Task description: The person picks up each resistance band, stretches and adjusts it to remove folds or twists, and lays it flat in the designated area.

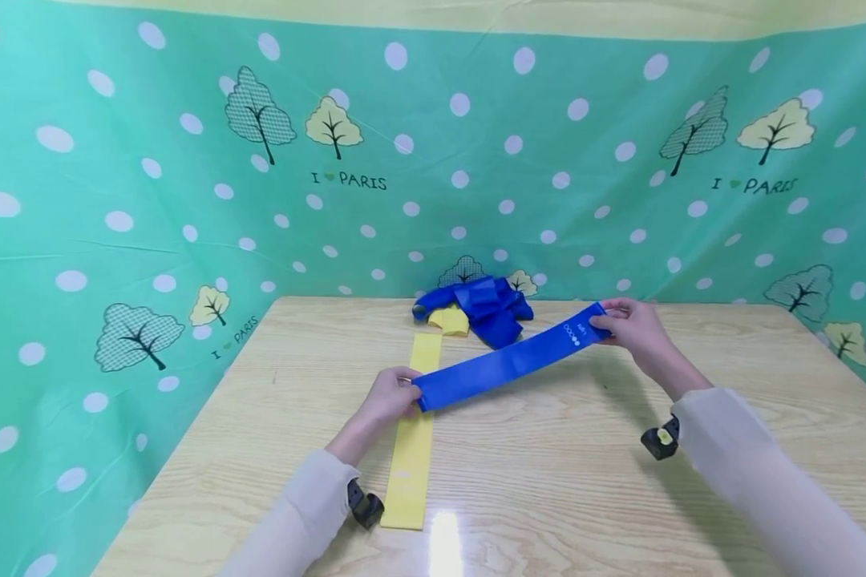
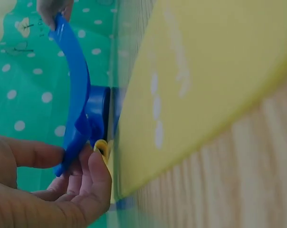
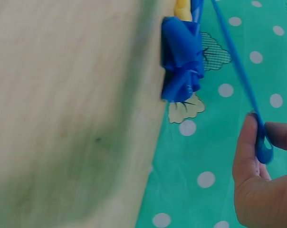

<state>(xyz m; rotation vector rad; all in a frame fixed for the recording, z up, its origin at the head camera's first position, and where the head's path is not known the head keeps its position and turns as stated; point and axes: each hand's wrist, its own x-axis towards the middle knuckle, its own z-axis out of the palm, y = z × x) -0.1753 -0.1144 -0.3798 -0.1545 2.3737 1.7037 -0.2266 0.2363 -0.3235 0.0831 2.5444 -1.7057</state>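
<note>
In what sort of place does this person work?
Probably an indoor table spot arranged for filming, though the wider room is out of view: a wood-grain table, a printed green curtain hanging behind it, and a black device at each wrist.

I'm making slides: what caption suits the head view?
Left hand and right hand hold a blue band by its ends; a yellow band lies on the wooden table.

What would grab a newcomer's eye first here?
The bright blue band, held slanting above the wooden table between the left hand and the right hand. Then the yellow band lying on the table, passing beneath its left end, and the crumpled blue heap near the far edge.
</note>
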